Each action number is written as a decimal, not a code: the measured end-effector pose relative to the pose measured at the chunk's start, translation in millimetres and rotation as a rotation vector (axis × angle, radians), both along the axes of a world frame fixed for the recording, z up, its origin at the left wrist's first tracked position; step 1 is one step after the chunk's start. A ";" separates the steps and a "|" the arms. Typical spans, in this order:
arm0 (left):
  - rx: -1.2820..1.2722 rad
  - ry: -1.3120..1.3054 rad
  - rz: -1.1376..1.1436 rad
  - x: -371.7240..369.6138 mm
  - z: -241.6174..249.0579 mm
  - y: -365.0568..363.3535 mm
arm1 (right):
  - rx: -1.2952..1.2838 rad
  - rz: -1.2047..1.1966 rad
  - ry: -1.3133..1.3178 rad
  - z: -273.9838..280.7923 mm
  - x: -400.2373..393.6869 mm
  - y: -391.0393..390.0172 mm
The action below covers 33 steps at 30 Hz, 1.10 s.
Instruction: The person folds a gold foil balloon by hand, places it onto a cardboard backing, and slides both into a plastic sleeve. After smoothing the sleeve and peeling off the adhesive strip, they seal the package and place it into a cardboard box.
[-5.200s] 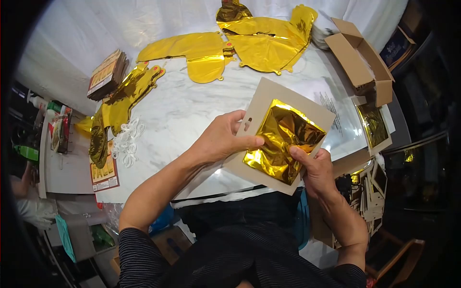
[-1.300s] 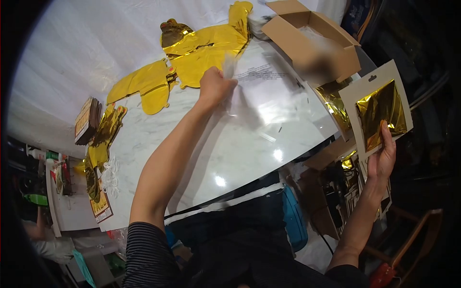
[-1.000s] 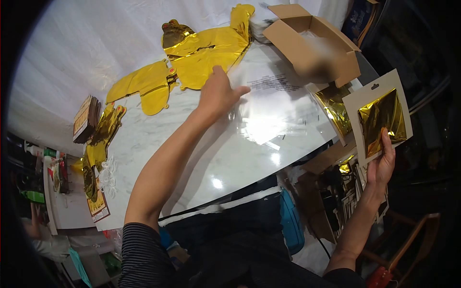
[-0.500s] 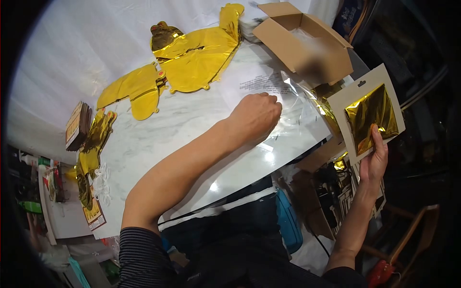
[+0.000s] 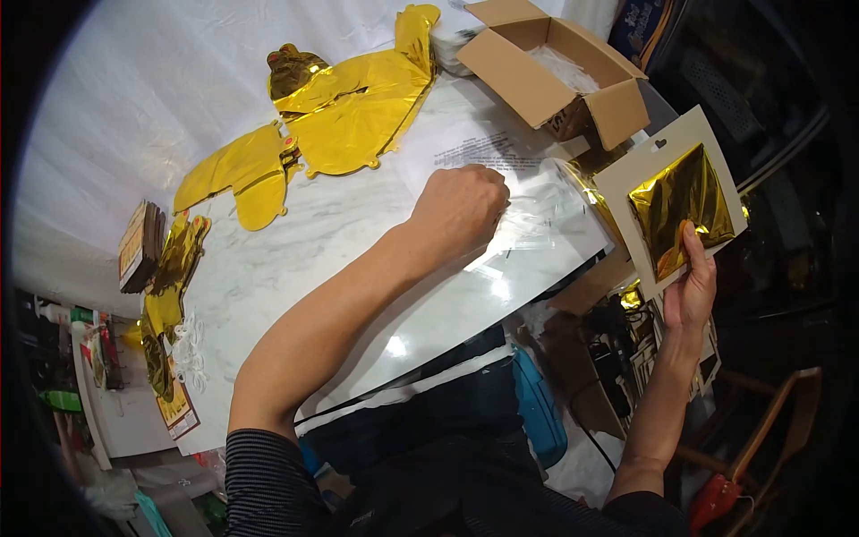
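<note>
My right hand [image 5: 691,291] holds a pale card [image 5: 617,192] upright past the table's right end, thumb pressed on the folded gold foil balloon [image 5: 682,201] on its front. The card has a small hanging hole near its top. Over the table, my left hand [image 5: 461,210] is closed, knuckles up, at a clear plastic bag [image 5: 541,210]; its fingertips are hidden under the hand. Printed black text [image 5: 488,152] shows just beyond the knuckles. Flat gold foil balloons [image 5: 358,112] lie along the far side of the table.
An open cardboard box [image 5: 528,80] with white contents stands at the far right. On the left are a stack of printed cards [image 5: 143,246], a gold foil piece [image 5: 174,268] and white string [image 5: 190,353]. A carton [image 5: 586,358] holding more cards sits below the table's right edge.
The raised plastic beside my left hand now lies flatter. My right hand and the card have shifted slightly left and up in view. Both hands keep their closed shape.
</note>
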<state>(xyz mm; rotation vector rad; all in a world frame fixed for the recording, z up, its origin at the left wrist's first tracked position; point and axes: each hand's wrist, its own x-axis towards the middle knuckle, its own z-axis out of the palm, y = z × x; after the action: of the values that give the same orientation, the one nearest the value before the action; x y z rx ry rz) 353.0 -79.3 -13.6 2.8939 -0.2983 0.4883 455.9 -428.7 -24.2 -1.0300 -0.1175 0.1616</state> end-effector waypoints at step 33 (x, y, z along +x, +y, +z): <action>-0.343 0.321 0.196 2.0 27.3 11.2 | 0.001 0.018 -0.012 0.2 -10.7 8.8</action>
<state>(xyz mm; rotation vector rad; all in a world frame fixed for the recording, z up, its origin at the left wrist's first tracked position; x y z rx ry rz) 354.9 -68.1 13.7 2.6151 0.1102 0.0836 445.2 -419.9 -24.0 -1.0296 -0.1374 0.1715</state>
